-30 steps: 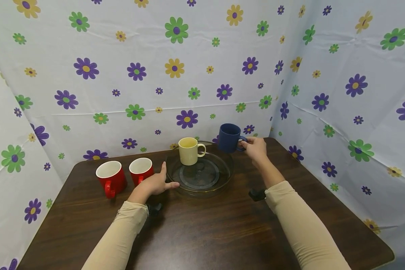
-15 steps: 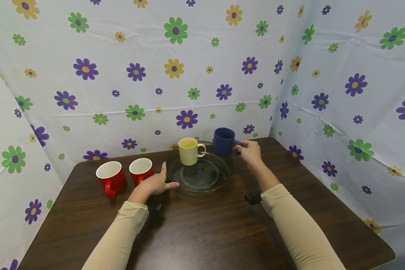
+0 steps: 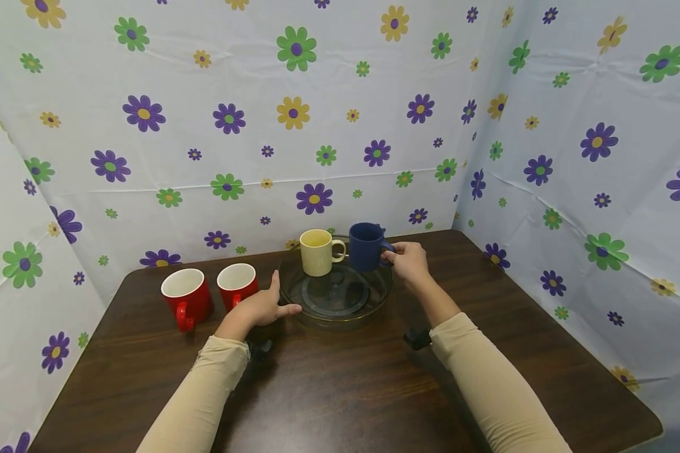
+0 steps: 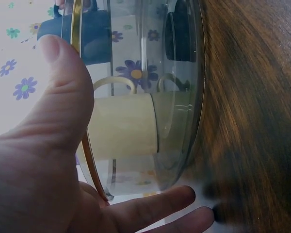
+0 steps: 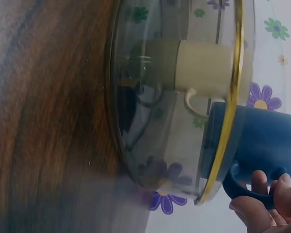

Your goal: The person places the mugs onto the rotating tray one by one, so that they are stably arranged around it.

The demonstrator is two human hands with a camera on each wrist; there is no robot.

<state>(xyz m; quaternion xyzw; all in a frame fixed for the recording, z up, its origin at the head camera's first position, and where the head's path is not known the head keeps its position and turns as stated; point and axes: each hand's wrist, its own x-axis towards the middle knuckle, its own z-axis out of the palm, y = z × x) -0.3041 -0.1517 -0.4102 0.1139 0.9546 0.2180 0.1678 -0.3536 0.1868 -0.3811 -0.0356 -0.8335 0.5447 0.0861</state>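
My right hand (image 3: 411, 264) pinches the handle of a blue mug (image 3: 365, 246), which it holds upright over the right back part of a round clear tray (image 3: 335, 323) with a gold rim. In the right wrist view the blue mug (image 5: 262, 138) overlaps the gold rim, its base lower than the rim. A pale yellow mug (image 3: 316, 257) stands inside the tray at the back left, handle to the right. My left hand (image 3: 259, 307) rests at the tray's left front side, thumb and fingers spread along its wall; the left wrist view shows the thumb (image 4: 63, 82) at the rim.
Two red mugs with white insides, a larger one (image 3: 188, 299) and a smaller one (image 3: 238, 284), stand left of the tray on the dark wooden table (image 3: 340, 390). A flowered white cloth (image 3: 294, 151) hangs close behind the table and along both sides.
My right hand has carried the blue mug left and down, from beyond the tray's right back edge to over its inside, closer to the yellow mug. My left hand stays put.
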